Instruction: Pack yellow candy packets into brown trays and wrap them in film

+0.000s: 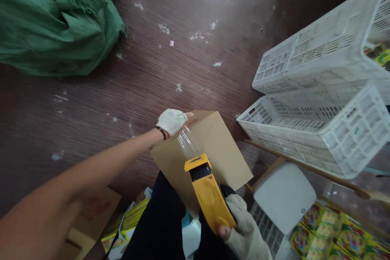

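Note:
A brown cardboard box sits tilted against my dark-trousered legs. My left hand, in a white fingerless-style glove, holds its far left edge. One fingertip stretches over the edge, and the other fingers are hidden behind the glove. My right hand, also gloved, is closed round a yellow tape dispenser, with the thumb on its near end. A strip of clear tape runs from the dispenser's head over the box to beside my left hand.
White plastic crates stand at the right, beside a grey-white stool seat. Colourful yellow-green packages lie lower right. A green sack fills the upper left. Another carton and yellow packs are lower left.

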A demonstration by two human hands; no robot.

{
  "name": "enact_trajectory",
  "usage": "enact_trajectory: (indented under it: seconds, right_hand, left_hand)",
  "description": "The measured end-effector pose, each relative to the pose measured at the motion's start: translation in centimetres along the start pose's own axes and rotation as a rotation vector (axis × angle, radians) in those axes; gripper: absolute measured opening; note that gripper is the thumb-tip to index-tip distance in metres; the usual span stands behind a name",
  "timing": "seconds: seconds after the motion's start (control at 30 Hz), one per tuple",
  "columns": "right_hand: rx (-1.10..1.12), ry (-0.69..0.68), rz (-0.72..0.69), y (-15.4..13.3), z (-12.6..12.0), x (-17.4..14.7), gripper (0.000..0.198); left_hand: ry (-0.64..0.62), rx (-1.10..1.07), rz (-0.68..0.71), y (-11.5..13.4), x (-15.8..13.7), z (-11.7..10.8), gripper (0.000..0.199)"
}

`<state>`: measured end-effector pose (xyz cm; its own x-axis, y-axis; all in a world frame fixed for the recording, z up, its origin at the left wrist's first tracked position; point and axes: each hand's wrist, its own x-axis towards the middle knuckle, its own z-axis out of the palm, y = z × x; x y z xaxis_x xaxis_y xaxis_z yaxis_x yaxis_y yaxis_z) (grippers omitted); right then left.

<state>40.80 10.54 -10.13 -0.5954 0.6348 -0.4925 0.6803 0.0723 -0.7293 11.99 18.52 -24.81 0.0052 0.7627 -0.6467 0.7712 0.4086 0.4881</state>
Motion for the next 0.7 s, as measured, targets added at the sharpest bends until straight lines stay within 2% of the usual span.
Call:
enact_trajectory:
  seconds: [0.1,0.2,0.33,0.43,0.53,0.63,0.7]
  right_hand:
    - [-0.034,0.047,0.014,1.5,0.8,1.1,0.038]
    - [-0.044,0.091,0.004,3.5,1.8,2.5,0.041]
    - [-0.043,0.093,0.055,6.7,3.4,4.3,0.042]
    - [-0.042,0.056,0.120,9.4,4.8,4.9,0.041]
    - [-0.024,0.016,0.158,11.2,5.9,5.3,0.040]
    - [-0.019,0.025,0.181,11.7,6.2,5.5,0.039]
    - [-0.009,0.037,0.184,11.6,6.1,5.7,0.041]
  left_hand:
    - [0.023,0.079,-0.043,-2.3,2.2,0.0,0.045]
    - [0.041,0.117,-0.113,-3.2,4.0,1.3,0.051]
    - [0.006,0.113,-0.197,-3.4,6.5,4.4,0.063]
    - [-0.080,0.069,-0.221,-3.8,7.8,7.2,0.058]
    - [-0.143,0.037,-0.275,-5.1,7.6,8.4,0.054]
    - [-0.124,0.034,-0.366,-6.5,5.5,7.5,0.048]
    - [-0.064,0.015,-0.393,-6.3,3.5,6.7,0.044]
